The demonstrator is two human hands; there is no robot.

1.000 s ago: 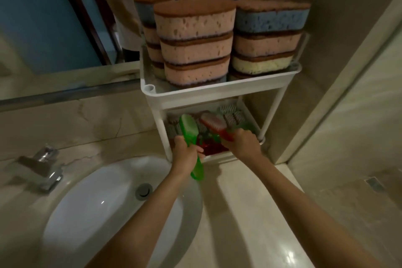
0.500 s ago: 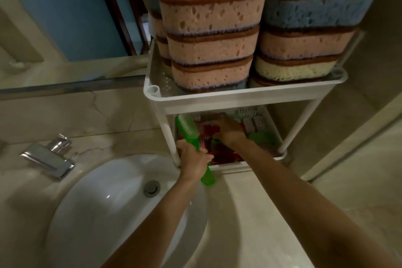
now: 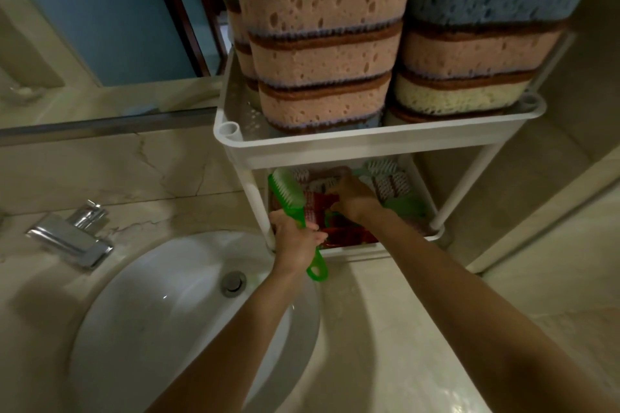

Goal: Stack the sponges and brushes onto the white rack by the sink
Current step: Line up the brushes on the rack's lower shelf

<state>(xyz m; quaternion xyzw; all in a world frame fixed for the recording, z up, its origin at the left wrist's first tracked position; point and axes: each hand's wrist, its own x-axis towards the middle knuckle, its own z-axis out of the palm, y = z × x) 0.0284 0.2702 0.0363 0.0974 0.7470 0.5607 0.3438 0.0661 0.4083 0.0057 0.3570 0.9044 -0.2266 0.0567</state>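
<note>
Marble worktop and a white sink fill the lower view, and at the back corner stands the white rack with its two shelves. On the lower shelf lies a heap of brushes, red and green, bristles showing pale. The right hand is deep inside that shelf, fingers curled down among the red brushes; whether it grips one or only presses it into place I cannot tell. A second ago that hand was at the shelf's front edge with a red brush in it, so the brush has most likely just gone in among the others. The left hand is closed around the handle of a green brush, head tilted up against the rack's front left post, loop end hanging below the fist over the sink's rim; it has barely moved and waits its turn outside the shelf. Above, the top shelf is packed with sponges in stacks of three, pink in front, with blue, pink and yellow at the right. To the left a chrome tap sits under the mirror. By my reckoning the green brush is the only piece in sight not yet on the rack.
</note>
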